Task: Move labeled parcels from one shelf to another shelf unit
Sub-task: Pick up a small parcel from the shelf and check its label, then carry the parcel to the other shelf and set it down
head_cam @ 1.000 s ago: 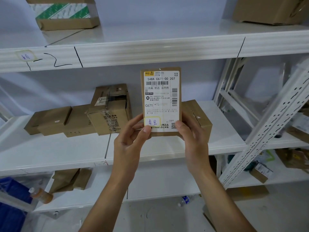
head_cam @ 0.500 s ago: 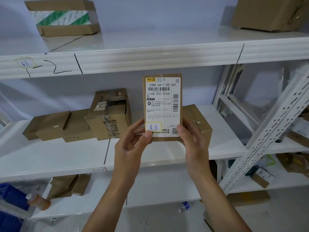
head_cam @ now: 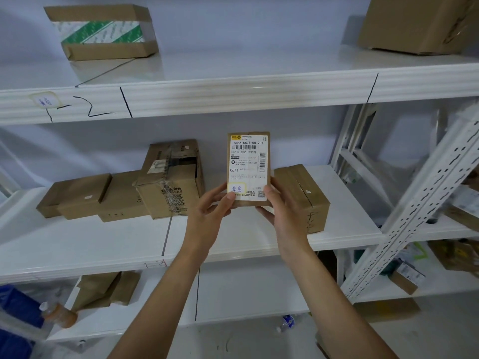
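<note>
A small flat brown parcel (head_cam: pixel 248 164) with a white shipping label and a yellow-edged handwritten sticker stands upright in front of the middle shelf (head_cam: pixel 103 244). My left hand (head_cam: pixel 210 211) grips its lower left corner, thumb on the sticker. My right hand (head_cam: pixel 282 211) holds its lower right edge. Both hands keep the label facing me, above the shelf's front part.
On the middle shelf lie several brown boxes at left (head_cam: pixel 77 195), a torn taped box (head_cam: pixel 171 180) and a box (head_cam: pixel 303 195) behind my right hand. The top shelf (head_cam: pixel 233 94) carries a green-striped box (head_cam: pixel 103 32) and a large carton (head_cam: pixel 420 22). A slanted perforated upright (head_cam: pixel 425 203) stands right.
The parcel and both hands sit lower in view and slightly farther from me, closer to the middle shelf; the view has tilted upward, showing more of the top shelf.
</note>
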`<action>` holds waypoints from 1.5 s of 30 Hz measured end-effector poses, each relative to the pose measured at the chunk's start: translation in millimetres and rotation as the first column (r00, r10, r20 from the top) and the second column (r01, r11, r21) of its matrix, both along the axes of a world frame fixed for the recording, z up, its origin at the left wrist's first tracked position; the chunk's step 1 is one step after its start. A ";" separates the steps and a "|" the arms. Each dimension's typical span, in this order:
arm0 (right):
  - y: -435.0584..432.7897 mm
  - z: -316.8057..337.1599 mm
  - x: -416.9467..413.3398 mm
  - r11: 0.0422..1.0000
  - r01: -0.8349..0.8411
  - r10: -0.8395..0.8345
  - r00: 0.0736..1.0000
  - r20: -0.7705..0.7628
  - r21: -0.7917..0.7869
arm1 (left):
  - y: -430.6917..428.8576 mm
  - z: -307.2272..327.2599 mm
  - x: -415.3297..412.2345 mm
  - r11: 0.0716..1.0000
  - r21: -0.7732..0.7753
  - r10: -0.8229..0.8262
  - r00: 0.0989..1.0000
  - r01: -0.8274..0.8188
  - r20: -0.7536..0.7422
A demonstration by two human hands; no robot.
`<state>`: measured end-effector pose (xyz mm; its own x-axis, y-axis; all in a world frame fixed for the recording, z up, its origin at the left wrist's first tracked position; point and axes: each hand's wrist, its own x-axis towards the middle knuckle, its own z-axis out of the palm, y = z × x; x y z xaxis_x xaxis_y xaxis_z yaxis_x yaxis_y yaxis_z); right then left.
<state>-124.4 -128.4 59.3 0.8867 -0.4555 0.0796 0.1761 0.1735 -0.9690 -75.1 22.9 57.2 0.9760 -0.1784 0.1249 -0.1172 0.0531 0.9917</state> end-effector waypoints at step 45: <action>120.7 -1.1 27.6 0.860 -0.395 0.378 0.919 -0.116 -0.323 | 146.4 17.1 -29.8 0.895 0.326 0.287 0.952 -0.306 0.107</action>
<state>-96.8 -7.7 58.2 0.9925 -0.0294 0.1186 0.1145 -0.1163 -0.9866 -104.9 169.4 74.2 0.9835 0.0777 0.1636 -0.1300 -0.3259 0.9364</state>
